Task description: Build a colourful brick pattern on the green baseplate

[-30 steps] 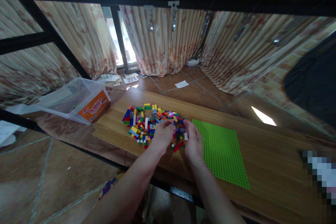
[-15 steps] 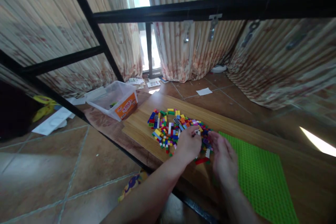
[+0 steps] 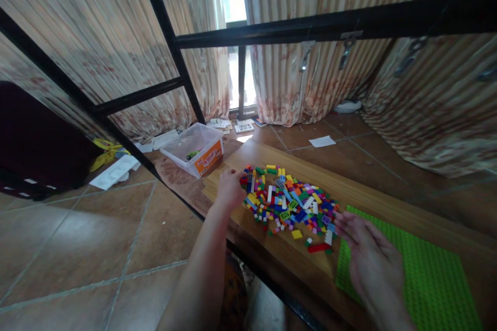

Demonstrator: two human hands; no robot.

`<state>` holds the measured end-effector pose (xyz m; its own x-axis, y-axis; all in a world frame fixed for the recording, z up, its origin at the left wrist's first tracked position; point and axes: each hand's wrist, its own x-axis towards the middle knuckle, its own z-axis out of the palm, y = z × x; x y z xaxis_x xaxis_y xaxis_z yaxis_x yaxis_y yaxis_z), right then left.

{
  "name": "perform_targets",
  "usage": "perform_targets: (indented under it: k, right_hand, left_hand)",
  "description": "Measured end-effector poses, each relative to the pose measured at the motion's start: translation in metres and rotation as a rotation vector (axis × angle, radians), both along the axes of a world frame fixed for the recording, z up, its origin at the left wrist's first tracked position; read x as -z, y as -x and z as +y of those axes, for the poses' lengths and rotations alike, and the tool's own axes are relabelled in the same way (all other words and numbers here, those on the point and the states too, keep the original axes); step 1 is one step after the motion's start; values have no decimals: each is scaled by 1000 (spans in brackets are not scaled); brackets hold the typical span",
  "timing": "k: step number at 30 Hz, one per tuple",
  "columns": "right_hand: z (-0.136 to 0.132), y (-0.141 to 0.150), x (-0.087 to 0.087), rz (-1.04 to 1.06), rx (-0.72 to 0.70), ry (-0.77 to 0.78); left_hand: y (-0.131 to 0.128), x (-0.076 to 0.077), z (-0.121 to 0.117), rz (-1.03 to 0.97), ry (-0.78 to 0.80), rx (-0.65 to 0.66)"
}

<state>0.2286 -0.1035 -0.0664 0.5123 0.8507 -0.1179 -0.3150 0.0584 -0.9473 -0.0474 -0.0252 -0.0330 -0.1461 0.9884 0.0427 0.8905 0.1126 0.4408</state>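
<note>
Multicoloured plastic building bricks (image 3: 294, 205) lie heaped between the fingers of the person's left hand (image 3: 231, 190) and right hand (image 3: 373, 261). The left fingers bend around dark bricks at the pile's edge; whether they grip any cannot be told. The right fingers extend, loosely parted, beside the pile, with a flat green studded baseplate (image 3: 433, 274) partly beneath them.

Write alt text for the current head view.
Two bare hands flank a loose pile of colorful toy bricks on a wooden tabletop: the left hand at its left edge, the right hand at its right, partly blocking a green studded baseplate. Past the left hand stands a clear plastic bin with an orange label.
</note>
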Motion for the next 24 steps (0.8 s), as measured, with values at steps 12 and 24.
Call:
perform_targets:
  k: [12, 24]
  right_hand:
    - [-1, -5, -1, 79, 1, 2]
    - [1, 2, -2, 64, -16, 67]
  left_hand:
    - [9, 12, 6, -115, 83, 64]
    - [-13, -21, -7, -1058, 218, 199]
